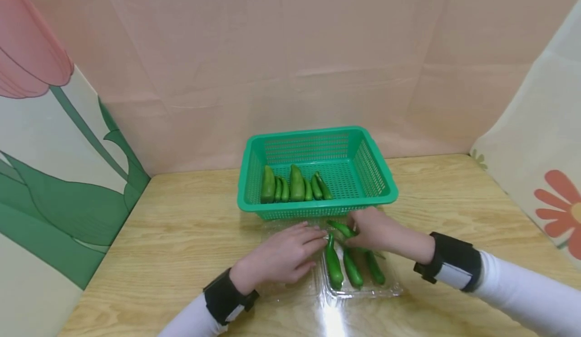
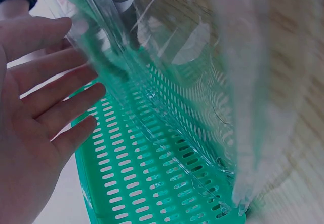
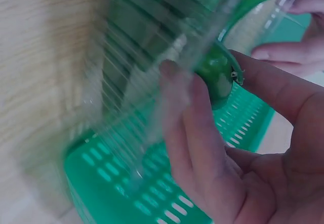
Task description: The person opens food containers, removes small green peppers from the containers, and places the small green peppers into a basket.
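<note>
My right hand (image 1: pixel 374 228) pinches a glossy green pepper (image 1: pixel 341 228) between thumb and fingers over the far part of a clear plastic box (image 1: pixel 374 293). In the right wrist view the pepper (image 3: pixel 217 77) shows a thin curved stem near the thumb. Three more green peppers (image 1: pixel 335 266) lie side by side in the box. My left hand (image 1: pixel 286 254) reaches over the box's clear lid side (image 1: pixel 295 291), fingers fairly straight and spread, tips near the stem of the leftmost pepper. Whether those tips touch it is unclear. Nothing is gripped by the left hand (image 2: pixel 45 92).
Directly behind the box stands a green perforated basket (image 1: pixel 317 207). Several green peppers (image 1: pixel 297 183) of different sizes line its left and middle part. A wooden table (image 1: pixel 190 216) lies under everything, with a pink cloth backdrop (image 1: pixel 290 74) behind and printed flower panels at both sides.
</note>
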A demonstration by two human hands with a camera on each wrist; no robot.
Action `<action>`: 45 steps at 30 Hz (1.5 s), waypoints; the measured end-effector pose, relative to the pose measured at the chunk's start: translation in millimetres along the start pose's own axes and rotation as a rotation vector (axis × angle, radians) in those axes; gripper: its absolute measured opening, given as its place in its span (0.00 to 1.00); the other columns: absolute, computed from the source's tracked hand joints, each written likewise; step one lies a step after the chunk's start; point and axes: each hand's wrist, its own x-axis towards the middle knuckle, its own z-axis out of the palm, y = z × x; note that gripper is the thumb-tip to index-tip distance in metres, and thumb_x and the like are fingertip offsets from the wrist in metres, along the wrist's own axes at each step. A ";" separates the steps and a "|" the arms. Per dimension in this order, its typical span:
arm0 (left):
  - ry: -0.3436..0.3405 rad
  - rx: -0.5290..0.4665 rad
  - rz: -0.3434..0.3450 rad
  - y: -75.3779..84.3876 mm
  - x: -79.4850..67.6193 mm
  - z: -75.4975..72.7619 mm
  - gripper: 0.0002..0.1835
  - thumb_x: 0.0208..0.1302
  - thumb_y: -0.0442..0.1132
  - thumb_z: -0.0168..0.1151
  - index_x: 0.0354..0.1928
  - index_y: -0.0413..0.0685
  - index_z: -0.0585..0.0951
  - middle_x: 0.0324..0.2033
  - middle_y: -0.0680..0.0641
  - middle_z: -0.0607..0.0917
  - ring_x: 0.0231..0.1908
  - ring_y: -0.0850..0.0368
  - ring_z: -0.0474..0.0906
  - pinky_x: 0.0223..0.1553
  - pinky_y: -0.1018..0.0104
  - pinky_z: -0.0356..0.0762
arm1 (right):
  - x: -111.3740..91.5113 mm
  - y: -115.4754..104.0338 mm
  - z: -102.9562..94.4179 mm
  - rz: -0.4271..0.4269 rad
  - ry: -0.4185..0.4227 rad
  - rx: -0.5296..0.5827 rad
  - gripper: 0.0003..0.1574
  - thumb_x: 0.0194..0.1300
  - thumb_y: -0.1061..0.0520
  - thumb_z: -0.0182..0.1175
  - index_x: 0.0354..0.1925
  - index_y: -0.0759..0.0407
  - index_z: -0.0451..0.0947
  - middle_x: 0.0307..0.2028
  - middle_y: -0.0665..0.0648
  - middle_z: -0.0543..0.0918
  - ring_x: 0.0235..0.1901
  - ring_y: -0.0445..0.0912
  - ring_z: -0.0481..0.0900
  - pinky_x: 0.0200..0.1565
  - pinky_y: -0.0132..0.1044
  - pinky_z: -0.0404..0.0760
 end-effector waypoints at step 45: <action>0.013 -0.013 -0.001 0.1 0.0 -0.6 0.28 0.62 0.49 0.60 0.62 0.45 0.72 0.63 0.46 0.73 0.65 0.53 0.68 0.71 0.56 0.56 | -9.6 -12.4 -69.2 -0.044 0.045 0.040 0.22 0.55 0.52 0.68 0.41 0.67 0.77 0.30 0.57 0.86 0.31 0.47 0.84 0.31 0.39 0.85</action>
